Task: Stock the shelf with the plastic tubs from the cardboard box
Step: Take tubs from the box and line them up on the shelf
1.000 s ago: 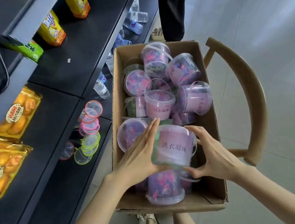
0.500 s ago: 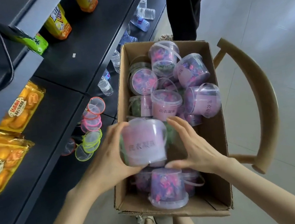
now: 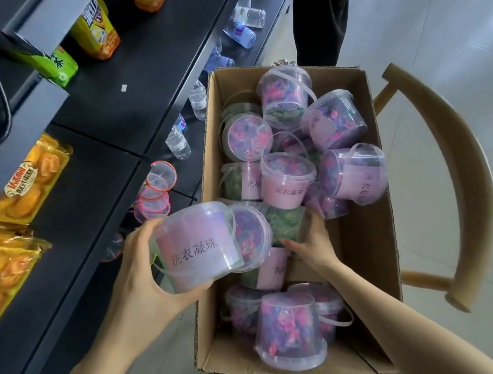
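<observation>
Dark shelf (image 3: 145,83), snack pks (image 3: 29,182), drink cartons (image 3: 95,30), water btls (image 3: 177,141)

**Held tub** (image 3: 196,247): clear plastic, lidded, thin bail handle, pink label with black characters. Roughly upright, over the box's left wall, in the left grip (image 3: 143,274), with the fingers curled round its side.

**Green-filled tub** (image 3: 288,223): lies on its side mid-box, with the right grip (image 3: 312,244) closed over it.

**Labelled tub** (image 3: 287,181): upright, lid on, centre of the box.

**Side-lying tub** (image 3: 354,173): against the right wall, label facing up.

**Near tub** (image 3: 287,330): pink and purple contents, lid end down, at the near end.

**Cardboard box** (image 3: 366,249): brown, open-topped, holds the jumbled tubs and stands just beside the shelf.

**Shelf** (image 3: 139,62): dark and tiered, left of the box.
</observation>
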A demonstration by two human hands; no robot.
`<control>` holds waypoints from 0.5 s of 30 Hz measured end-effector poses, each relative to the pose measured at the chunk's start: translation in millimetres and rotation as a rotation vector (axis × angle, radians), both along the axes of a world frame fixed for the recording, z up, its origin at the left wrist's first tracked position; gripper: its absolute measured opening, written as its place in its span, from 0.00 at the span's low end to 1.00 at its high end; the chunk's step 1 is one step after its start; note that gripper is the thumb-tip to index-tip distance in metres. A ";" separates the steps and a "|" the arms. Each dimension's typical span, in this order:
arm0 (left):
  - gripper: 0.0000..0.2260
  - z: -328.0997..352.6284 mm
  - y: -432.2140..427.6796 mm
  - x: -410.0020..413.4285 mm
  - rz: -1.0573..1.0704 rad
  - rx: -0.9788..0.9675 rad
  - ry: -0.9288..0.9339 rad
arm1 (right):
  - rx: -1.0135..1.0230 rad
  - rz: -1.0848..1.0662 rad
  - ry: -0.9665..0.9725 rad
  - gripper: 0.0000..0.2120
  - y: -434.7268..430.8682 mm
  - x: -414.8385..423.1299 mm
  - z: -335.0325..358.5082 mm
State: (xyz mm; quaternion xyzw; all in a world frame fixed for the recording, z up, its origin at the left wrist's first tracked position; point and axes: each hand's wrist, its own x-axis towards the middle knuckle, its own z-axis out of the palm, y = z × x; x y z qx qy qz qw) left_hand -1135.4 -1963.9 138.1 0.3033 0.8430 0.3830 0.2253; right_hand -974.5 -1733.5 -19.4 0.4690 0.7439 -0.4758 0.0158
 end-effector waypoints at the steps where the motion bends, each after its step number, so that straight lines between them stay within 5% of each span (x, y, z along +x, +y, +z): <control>1: 0.47 -1.9 -1.6 -0.2 0.002 -0.004 -0.006 | 0.004 0.014 -0.007 0.45 2.5 1.3 -1.8; 11: 0.47 -8.8 0.0 -1.5 0.003 -0.022 0.000 | 0.259 0.296 -0.229 0.42 18.4 8.9 5.6; 15: 0.45 -4.2 2.8 -0.9 0.015 -0.013 -0.002 | 0.274 0.223 -0.401 0.42 7.2 34.0 8.2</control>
